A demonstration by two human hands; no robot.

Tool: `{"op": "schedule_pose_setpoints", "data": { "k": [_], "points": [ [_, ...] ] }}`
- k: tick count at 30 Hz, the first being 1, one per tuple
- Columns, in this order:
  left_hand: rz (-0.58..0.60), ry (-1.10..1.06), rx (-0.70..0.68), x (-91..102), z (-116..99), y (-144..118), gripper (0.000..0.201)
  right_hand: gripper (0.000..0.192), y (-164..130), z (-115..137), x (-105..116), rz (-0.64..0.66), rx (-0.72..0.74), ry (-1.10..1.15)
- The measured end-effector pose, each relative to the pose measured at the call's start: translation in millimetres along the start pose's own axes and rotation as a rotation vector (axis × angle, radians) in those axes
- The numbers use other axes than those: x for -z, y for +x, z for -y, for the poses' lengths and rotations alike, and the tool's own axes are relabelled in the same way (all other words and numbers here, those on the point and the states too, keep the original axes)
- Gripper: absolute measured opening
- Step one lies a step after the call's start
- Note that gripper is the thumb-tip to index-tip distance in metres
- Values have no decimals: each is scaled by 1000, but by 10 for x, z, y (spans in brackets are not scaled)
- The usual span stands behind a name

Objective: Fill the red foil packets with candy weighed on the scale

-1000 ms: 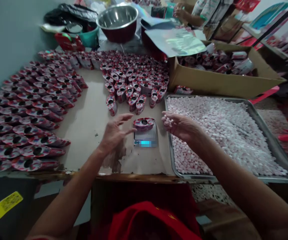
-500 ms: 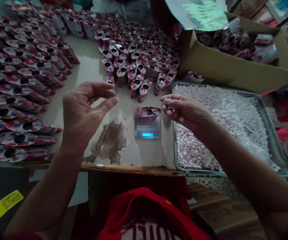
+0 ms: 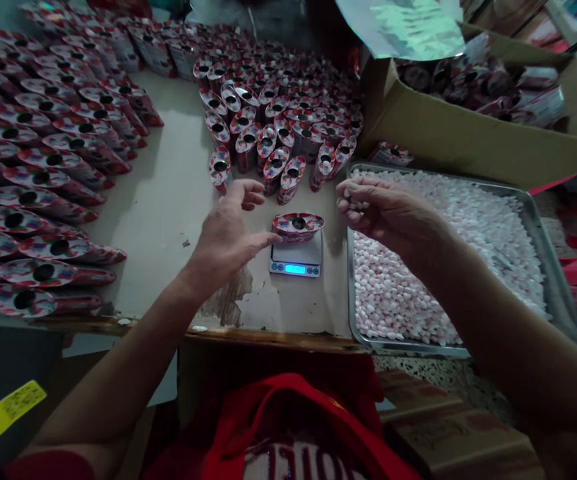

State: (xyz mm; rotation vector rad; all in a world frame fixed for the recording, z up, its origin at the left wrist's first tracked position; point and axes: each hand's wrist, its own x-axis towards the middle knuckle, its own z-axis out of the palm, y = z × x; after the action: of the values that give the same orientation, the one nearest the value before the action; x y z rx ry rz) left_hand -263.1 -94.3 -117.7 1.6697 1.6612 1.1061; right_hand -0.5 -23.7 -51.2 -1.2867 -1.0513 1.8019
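A red patterned packet (image 3: 293, 235) with a dark round opening stands on a small digital scale (image 3: 312, 252) whose display glows blue. My left hand (image 3: 228, 230) is open beside it, fingers and thumb apart, the thumb tip at the packet's left end; whether it touches I cannot tell. My right hand (image 3: 388, 210) is closed on several small white candies at the fingertips, over the near-left part of a metal tray (image 3: 352, 293). A heap of the same pale candies (image 3: 393, 300) fills that tray.
Rows of similar packets (image 3: 43, 272) stand at the left, and a dense group of them (image 3: 268, 143) stands at the back middle. A cardboard box (image 3: 448, 130) with more packets sits behind the tray. The table's wooden front edge (image 3: 268, 339) is worn.
My left hand has moved right and slightly down, from beside the group of packets to the packet on the scale. My right hand has shifted slightly right, still holding candies.
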Motion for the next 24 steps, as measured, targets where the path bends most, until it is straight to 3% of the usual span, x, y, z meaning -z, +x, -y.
{"op": "schedule_pose_setpoints", "data": {
  "k": [3, 6, 10, 14, 17, 24],
  "points": [
    [77, -8, 32, -126, 110, -7, 72, 12, -38, 24, 104, -17, 24, -5],
    [136, -42, 47, -222, 153, 2, 66, 7, -74, -32, 102, 45, 91, -121],
    [239, -128, 8, -283, 156, 14, 62, 13, -23, -192, -107, 144, 284, -455],
    [205, -104, 2, -197, 207, -7, 64, 13, 74, -274, -296, 164, 448, -898],
    [181, -53, 53, -85, 260, -29, 65, 22, 102, -255, -340, 151, 448, -1050],
    [188, -63, 47, -11, 232, -16, 65, 20, 145, -93, -385, 150, 398, -1054]
  ]
}}
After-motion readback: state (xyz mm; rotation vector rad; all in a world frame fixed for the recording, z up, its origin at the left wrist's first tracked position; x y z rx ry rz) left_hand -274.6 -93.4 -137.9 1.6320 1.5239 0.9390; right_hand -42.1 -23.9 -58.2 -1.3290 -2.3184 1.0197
